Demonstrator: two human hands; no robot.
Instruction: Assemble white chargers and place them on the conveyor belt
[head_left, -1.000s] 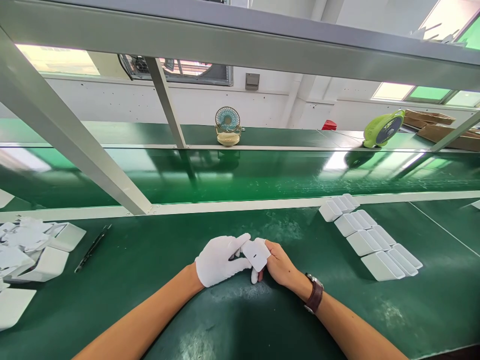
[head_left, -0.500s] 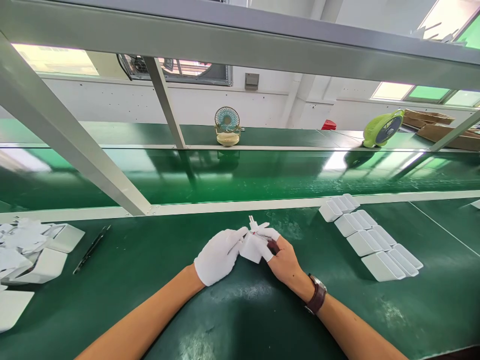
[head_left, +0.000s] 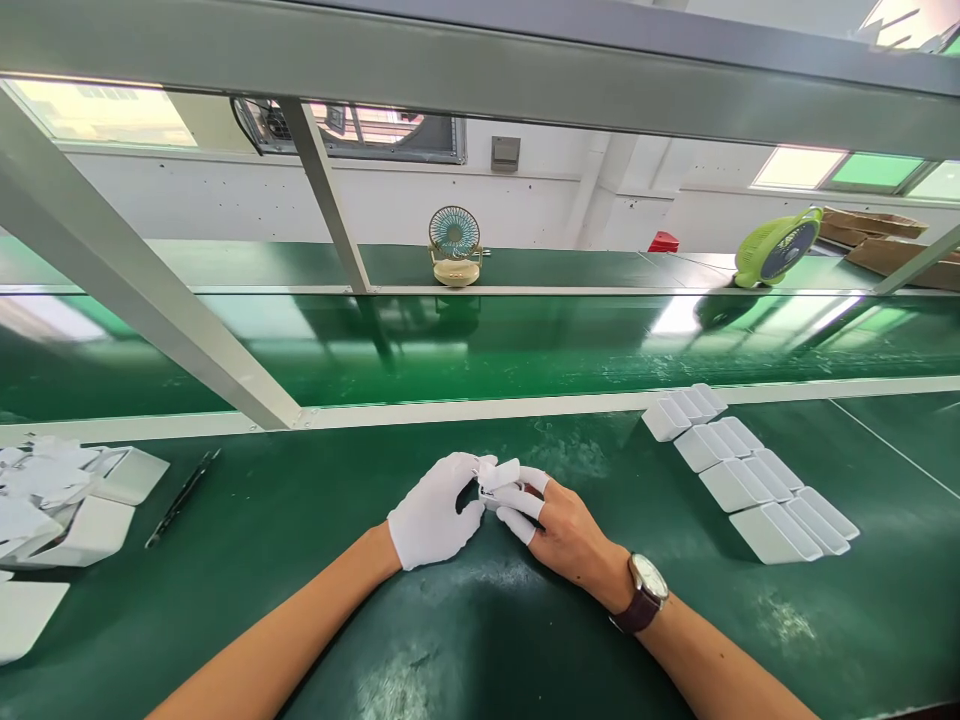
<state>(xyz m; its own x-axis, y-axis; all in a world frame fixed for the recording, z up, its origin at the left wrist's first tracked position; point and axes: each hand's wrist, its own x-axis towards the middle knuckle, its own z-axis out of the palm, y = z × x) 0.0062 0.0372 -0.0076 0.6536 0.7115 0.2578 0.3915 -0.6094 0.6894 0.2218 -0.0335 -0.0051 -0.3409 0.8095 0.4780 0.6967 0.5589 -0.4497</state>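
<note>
Both hands meet over the green table (head_left: 322, 620), around a small white plastic piece (head_left: 500, 475). My left hand (head_left: 433, 512), in a white glove, pinches the piece's left side between thumb and fingers. White covers sit on several fingers of my right hand (head_left: 568, 527), which wears a wristwatch (head_left: 646, 588). Its fingers close on the piece from the right. A flat tab on top of the piece stands tilted. The fingers hide much of its lower part, so its full shape cannot be made out.
Rows of white box-like parts (head_left: 769, 533) stand at the right. A pile of white pieces (head_left: 45, 475) lies at the left beside a dark pen (head_left: 181, 500). A metal post (head_left: 187, 310) and overhead beam (head_left: 480, 80) cross the view. Behind stand a small fan (head_left: 454, 250) and a green fan (head_left: 761, 250).
The white piece has been turned: its broad face pointed toward me before, and a tab now shows on top. My right fingers have shifted around it, and the right wrist has rolled, showing the watch face.
</note>
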